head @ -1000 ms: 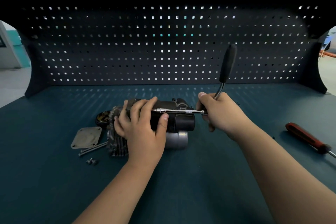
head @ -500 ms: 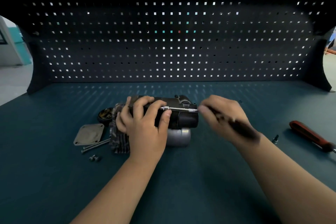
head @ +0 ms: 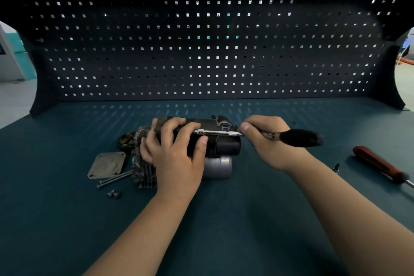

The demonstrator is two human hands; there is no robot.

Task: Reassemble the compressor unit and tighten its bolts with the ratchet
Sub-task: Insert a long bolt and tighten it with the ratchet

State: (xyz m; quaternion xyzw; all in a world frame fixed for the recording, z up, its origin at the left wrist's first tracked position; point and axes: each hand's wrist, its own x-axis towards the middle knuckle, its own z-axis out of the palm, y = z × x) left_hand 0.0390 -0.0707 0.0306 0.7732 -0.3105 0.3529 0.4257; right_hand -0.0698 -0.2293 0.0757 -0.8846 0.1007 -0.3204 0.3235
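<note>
The dark compressor unit [head: 220,141] lies on its side in the middle of the green bench [head: 246,231], a silver cylinder [head: 218,166] under it. My left hand [head: 174,150] grips the unit's body from above. My right hand [head: 266,141] holds the ratchet [head: 298,138] at its head; the blurred black handle points right. The ratchet's chrome extension bar [head: 218,132] runs left along the top of the unit to under my left fingers. The bolt it reaches is hidden.
Left of the unit lie a square cover plate [head: 106,164], two long bolts [head: 114,180], two small screws [head: 113,194] and a round dark part [head: 125,140]. A red-handled screwdriver [head: 378,163] and a small bit [head: 336,167] lie at the right. A pegboard wall [head: 208,51] stands behind.
The ratchet handle swung from upright toward me, then out to the right. My left hand stayed on the unit.
</note>
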